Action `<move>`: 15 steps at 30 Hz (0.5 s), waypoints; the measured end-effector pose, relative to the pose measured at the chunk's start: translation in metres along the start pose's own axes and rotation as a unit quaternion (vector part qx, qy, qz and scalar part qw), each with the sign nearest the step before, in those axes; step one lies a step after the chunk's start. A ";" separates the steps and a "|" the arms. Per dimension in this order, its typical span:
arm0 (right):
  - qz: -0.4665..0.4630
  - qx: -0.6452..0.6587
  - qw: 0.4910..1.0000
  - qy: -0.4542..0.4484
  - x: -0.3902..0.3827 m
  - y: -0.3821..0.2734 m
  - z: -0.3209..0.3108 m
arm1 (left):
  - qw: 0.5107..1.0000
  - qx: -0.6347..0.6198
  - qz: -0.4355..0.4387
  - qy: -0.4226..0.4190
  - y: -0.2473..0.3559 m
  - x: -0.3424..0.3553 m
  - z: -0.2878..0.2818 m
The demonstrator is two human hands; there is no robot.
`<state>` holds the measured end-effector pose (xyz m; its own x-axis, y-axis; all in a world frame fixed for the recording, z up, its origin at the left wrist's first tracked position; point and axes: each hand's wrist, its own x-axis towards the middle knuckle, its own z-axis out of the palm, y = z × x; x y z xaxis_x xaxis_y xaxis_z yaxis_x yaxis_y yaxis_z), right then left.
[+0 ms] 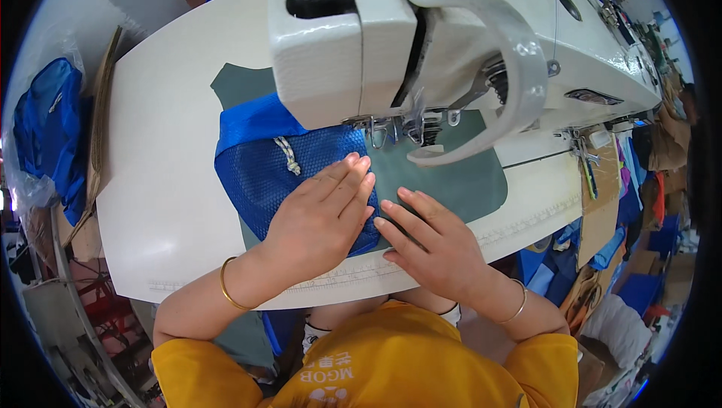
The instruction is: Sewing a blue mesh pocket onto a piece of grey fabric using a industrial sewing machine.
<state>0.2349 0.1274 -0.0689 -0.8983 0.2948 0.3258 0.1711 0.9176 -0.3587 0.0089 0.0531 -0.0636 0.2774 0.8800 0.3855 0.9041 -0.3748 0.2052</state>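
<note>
A blue mesh pouch (256, 175) with a pale cord loop (287, 156) lies on a grey-green fabric panel (444, 182), under the head of a white sewing machine (323, 62). Flat on the mesh, near its right edge, rests my left hand (320, 216), fingers stretched out and pointing toward the presser foot (378, 131). Just right of that edge my right hand (432, 239) presses the grey-green panel with its fingers spread. Neither hand grips anything. The machine head hides the far part of the pouch and panel.
The white table (165, 205) has a ruler strip (526, 221) along its near edge. A curved pale guard (526, 69) arches from the machine above the panel. Blue fabric in a clear bag (51, 122) hangs at the left; a cardboard piece (598, 227) and fabrics are at the right.
</note>
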 end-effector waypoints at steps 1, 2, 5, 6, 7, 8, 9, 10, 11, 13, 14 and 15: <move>-0.005 0.001 1.000 0.002 0.000 0.000 0.000 | 1.000 0.001 -0.005 -0.001 0.000 0.000 0.000; -0.006 -0.001 1.000 0.001 0.000 0.001 0.000 | 1.000 0.000 -0.005 0.000 0.000 0.000 0.000; -0.008 -0.005 1.000 0.004 0.001 0.002 0.002 | 1.000 0.002 0.002 0.004 -0.002 0.000 0.000; -0.008 -0.008 1.000 0.006 0.002 0.003 0.002 | 1.000 0.002 -0.001 -0.006 -0.002 0.002 -0.001; -0.009 -0.011 1.000 0.007 0.004 0.004 0.002 | 1.000 0.002 -0.004 -0.016 -0.003 0.003 -0.003; -0.011 -0.012 1.000 0.003 0.006 0.004 0.002 | 1.000 0.000 -0.008 -0.013 -0.004 0.003 -0.004; -0.011 -0.012 1.000 0.004 0.007 0.005 0.001 | 1.000 0.001 -0.009 -0.010 -0.005 0.004 -0.004; -0.011 -0.012 1.000 0.005 0.008 0.005 0.001 | 1.000 0.003 -0.011 -0.008 -0.006 0.004 -0.004; -0.013 -0.013 1.000 0.000 0.008 0.006 0.001 | 1.000 0.000 -0.015 -0.005 -0.005 0.005 -0.003; -0.011 -0.009 1.000 0.005 0.008 0.007 0.004 | 1.000 0.000 -0.002 -0.001 -0.008 0.005 -0.001; -0.012 -0.009 1.000 0.003 0.009 0.009 0.005 | 1.000 -0.001 -0.004 0.000 -0.010 0.006 -0.001; -0.013 -0.012 1.000 0.004 0.009 0.010 0.005 | 1.000 0.002 -0.003 0.003 -0.011 0.007 -0.001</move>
<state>0.2263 0.1383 -0.0743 -0.8989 0.2736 0.3423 0.1580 0.9309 -0.3292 0.0004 0.0631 -0.0625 0.2707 0.8802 0.3898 0.9066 -0.3693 0.2043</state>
